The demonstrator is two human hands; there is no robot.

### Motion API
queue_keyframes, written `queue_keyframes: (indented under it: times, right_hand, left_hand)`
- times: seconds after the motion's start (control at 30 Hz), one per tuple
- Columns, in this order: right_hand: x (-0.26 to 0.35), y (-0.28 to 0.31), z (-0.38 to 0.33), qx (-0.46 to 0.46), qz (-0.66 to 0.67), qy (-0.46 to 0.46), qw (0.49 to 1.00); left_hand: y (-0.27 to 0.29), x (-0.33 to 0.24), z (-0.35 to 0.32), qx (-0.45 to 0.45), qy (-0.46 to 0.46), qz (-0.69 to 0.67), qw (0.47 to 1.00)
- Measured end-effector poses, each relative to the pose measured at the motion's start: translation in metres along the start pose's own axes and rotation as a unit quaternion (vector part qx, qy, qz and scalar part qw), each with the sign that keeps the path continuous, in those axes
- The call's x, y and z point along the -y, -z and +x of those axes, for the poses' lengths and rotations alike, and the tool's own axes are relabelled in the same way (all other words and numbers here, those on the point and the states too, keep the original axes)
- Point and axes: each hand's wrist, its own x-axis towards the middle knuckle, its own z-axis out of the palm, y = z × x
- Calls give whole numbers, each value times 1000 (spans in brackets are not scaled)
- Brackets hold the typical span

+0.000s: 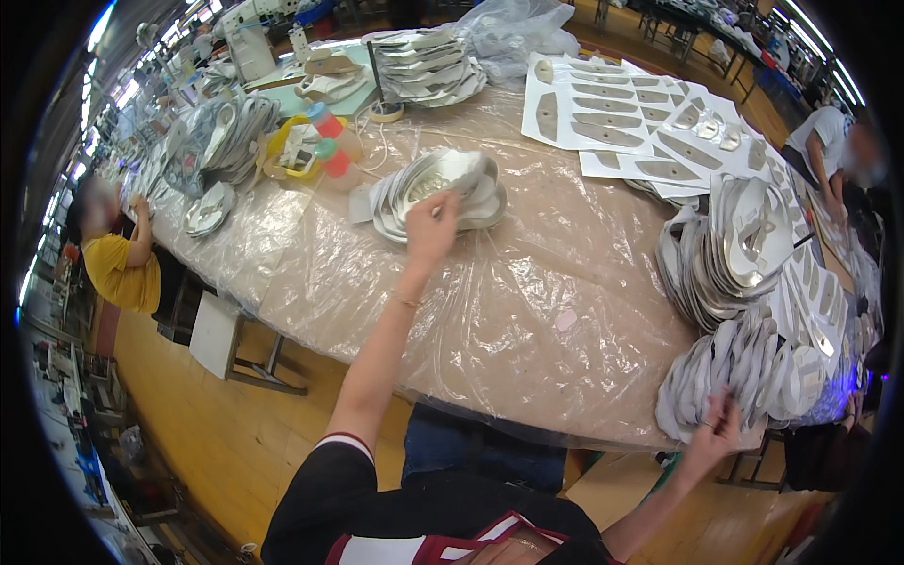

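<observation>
A stack of pale grey-white shoe uppers [482, 205] lies on the plastic-covered table, left of its middle. My left hand [431, 224] is over the near side of this stack with its fingers curled closed. Whatever they grip, if anything, is hidden. At the table's near right corner stands another batch of white-grey shoe uppers [720, 367], packed on edge. My right hand [714, 438] is at the near side of this batch, its fingers bent and smeared by motion, so I cannot make out whether they hold anything.
Taller stacks of uppers [739, 240] stand on the right, beside white sheets with grey cut pieces [612, 118]. Bottles with coloured caps [331, 158] and a yellow basket [299, 173] are at the back left. Co-workers sit left [122, 254] and right [821, 155].
</observation>
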Motion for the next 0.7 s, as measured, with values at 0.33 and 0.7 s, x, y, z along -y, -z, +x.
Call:
queue_keyframes:
  times: [0.33, 0.7]
  right_hand:
    - [88, -177, -57, 332, 328, -191, 863]
    - [44, -122, -103, 313, 358, -344, 810]
  left_hand:
    - [15, -51, -163, 134, -354, 207, 902]
    - [63, -78, -205, 277, 27, 57, 959]
